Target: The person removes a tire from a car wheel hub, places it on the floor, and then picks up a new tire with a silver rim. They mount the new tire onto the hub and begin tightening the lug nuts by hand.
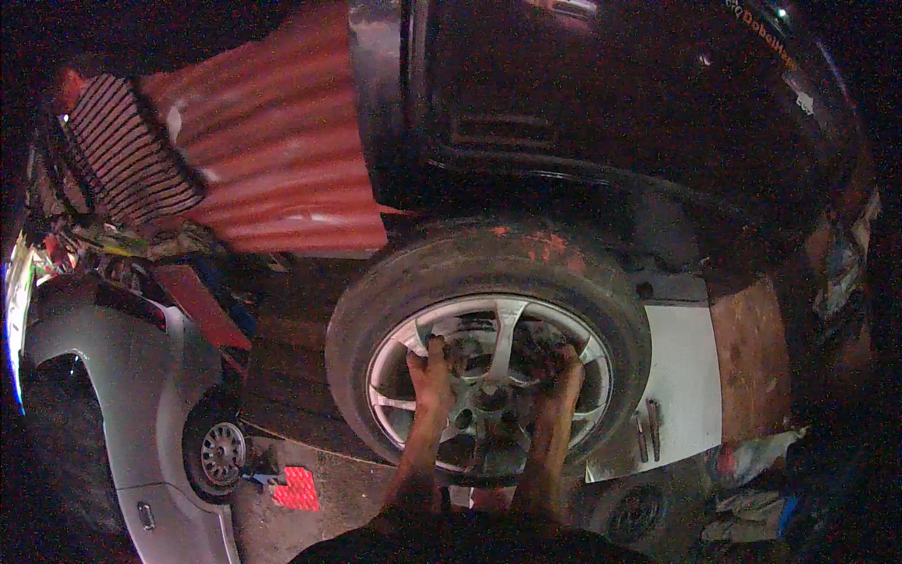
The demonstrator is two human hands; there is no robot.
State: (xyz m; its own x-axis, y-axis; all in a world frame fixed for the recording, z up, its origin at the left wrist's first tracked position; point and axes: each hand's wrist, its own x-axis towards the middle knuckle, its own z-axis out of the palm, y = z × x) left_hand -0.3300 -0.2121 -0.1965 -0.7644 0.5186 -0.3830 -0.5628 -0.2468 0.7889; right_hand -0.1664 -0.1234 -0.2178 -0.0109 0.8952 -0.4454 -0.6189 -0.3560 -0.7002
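Left hand [433,365] and right hand [565,371] closed around spokes of the silver alloy wheel [489,376], gripping it. Wheel in its dirty tyre [489,254], upright against the dark car [611,103]. Grey car [122,376] at left.

Floor [319,526]: dark, dirty concrete. Bearing: one tyred wheel [489,348] standing upright; white board [681,376] lying flat, two slim tools [646,434] on it; red textured block [298,490]; rags [752,517] heaped at right.
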